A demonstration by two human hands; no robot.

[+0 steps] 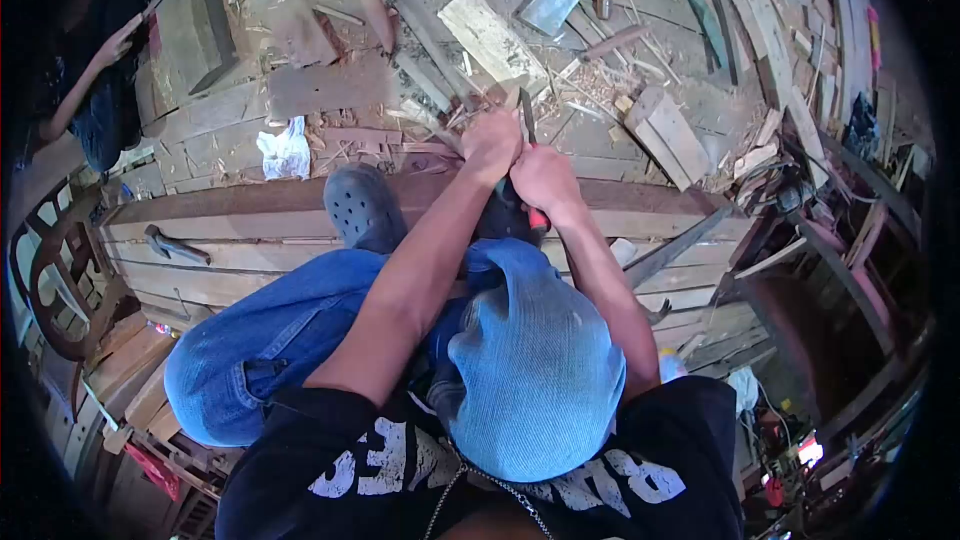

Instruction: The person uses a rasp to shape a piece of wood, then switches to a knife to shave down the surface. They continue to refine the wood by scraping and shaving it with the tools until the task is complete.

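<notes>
My left hand (493,145) is closed around a small piece of wood (513,98), whose pale tip pokes out past the fingers. Right beside it, my right hand (546,180) grips a red-handled tool with a narrow dark blade (529,118). The blade rises from the fist alongside the left hand, and the red handle end (538,219) shows below the palm. Most of the grip is hidden by the fingers. Both hands are over my dark clog, in front of my bent knee. A pale board (492,35) lies just beyond them on the floor.
Wood shavings and offcuts litter the plank floor. A wooden block (668,137) lies to the right, a white crumpled cloth (285,149) to the left. On the beam step is a hammer (177,245). Another person's hand (118,42) shows at upper left. Carved chair parts (62,275) stand left.
</notes>
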